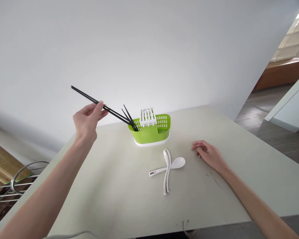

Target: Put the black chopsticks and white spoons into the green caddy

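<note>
My left hand (89,118) is raised at the left of the basket, its thumb and fingers pinched around a pair of black chopsticks (86,95). Those chopsticks slant down to the right, and their lower ends reach the left end of a green basket (149,135) with a white base. More black chopsticks (129,116) lean upright in that left compartment. Loosely bent and holding nothing, my right hand (206,153) rests on the table at the right. Between my hands lie white spoons (178,162), some crossed over another.
A white slotted piece (148,117) sits across the basket's middle. The pale table (124,205) meets a white wall (149,49) behind. At left, a metal rack (15,186) holds a wooden board (7,159). A thin cable lies at the front edge.
</note>
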`<move>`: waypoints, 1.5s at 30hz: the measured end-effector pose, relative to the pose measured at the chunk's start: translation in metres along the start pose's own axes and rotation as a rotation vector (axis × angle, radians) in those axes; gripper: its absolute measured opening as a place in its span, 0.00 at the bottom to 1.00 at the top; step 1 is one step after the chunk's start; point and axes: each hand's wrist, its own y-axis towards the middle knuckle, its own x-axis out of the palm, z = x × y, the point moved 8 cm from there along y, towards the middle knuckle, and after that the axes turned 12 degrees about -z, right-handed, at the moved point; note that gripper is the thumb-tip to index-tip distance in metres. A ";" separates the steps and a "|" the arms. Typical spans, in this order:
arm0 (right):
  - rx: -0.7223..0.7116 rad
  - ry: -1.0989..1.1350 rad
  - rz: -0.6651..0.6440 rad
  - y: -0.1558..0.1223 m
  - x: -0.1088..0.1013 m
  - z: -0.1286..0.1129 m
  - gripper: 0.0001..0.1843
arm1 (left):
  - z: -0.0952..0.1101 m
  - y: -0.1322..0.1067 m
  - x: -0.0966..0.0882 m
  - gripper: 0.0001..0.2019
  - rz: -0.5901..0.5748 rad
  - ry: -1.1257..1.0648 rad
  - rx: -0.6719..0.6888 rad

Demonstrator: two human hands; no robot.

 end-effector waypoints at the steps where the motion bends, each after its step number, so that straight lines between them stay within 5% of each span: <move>1: -0.010 0.003 0.002 0.000 0.000 0.000 0.14 | -0.012 0.007 0.003 0.16 0.017 -0.034 -0.014; 9: -0.047 0.008 0.002 0.002 0.002 -0.003 0.14 | -0.101 0.010 0.027 0.13 0.001 -0.136 -0.290; 26: -0.021 0.028 0.004 0.000 0.002 0.002 0.14 | -0.156 0.015 0.060 0.27 -0.257 0.198 -0.431; 31: -0.040 0.024 0.013 -0.001 0.001 -0.001 0.14 | -0.157 0.008 0.056 0.28 -0.191 0.178 -0.391; 35: -0.039 0.025 0.017 -0.001 0.001 -0.004 0.14 | -0.177 -0.015 0.036 0.28 -0.116 0.159 -0.376; 40: -0.021 0.017 0.028 -0.005 0.000 -0.009 0.14 | -0.216 -0.069 0.020 0.27 -0.270 0.142 -0.444; 45: 0.004 -0.004 0.036 -0.006 -0.002 -0.011 0.14 | -0.205 -0.117 0.017 0.26 -0.353 0.174 -0.388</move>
